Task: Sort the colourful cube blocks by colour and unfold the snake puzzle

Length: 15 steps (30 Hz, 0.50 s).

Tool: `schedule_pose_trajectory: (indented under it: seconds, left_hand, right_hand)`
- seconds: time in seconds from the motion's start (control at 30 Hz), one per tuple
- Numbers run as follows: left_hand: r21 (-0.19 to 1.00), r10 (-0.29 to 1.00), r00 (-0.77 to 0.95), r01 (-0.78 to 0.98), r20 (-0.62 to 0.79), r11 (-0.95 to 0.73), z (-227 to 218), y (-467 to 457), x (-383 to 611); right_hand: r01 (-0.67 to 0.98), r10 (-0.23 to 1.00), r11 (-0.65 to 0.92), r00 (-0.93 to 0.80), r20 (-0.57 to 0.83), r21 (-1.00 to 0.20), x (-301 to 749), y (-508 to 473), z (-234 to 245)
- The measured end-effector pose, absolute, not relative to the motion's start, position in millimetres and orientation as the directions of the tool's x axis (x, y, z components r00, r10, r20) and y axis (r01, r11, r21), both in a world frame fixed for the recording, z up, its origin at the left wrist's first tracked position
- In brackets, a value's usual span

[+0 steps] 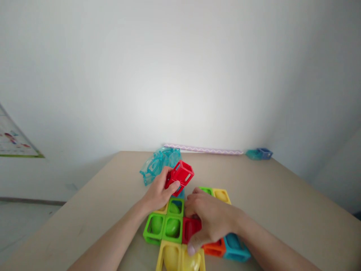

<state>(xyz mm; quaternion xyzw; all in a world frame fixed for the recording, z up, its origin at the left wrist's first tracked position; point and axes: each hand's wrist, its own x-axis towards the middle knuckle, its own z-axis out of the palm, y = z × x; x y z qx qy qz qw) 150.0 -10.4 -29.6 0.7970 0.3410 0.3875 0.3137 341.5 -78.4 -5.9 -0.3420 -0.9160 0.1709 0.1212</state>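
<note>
My left hand (pixel 160 192) is closed around a red hollow block piece (pixel 183 173), raised and tilted above the far end of a joined layout of coloured cube blocks. Over that layout my right hand (pixel 207 214) is bent, with its fingers and thumb on either side of a red cube block (pixel 189 229) that it partly hides. Green cube blocks (pixel 172 228) lie just left of it. Its thumb tip overlaps the edge of the yellow cube blocks (pixel 171 258) in front. Orange (pixel 216 248) and blue cube blocks (pixel 235 244) show beneath my right wrist.
Clear teal curved track pieces (pixel 159 163) lie behind my left hand. A pale purple strip (pixel 203 149) runs along the table's back edge by the wall. At the far right corner sit a teal piece (pixel 254 154) and a dark blue block (pixel 264 153). A poster (pixel 14 135) hangs at left.
</note>
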Motion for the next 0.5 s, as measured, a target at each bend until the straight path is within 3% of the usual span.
schedule_pose_trajectory:
  seconds: [0.23, 0.4, 0.5]
  left_hand:
    - [0.766, 0.789, 0.485, 0.314, 0.378, -0.560, -28.1, -12.2, 150.2]
    - [0.751, 0.788, 0.470, 0.326, 0.397, -0.573, -27.4, -11.0, 149.3]
    - [0.749, 0.788, 0.462, 0.326, 0.406, -0.577, -26.9, -10.6, 148.9]
  right_hand:
    - [0.532, 0.662, 0.711, -0.728, 0.180, -0.460, 340.2, -76.9, -9.4]
    - [0.442, 0.627, 0.761, -0.689, 0.363, -0.475, 338.4, -78.7, -11.9]
    - [0.400, 0.633, 0.769, -0.581, 0.512, -0.498, 339.8, -77.6, -11.8]
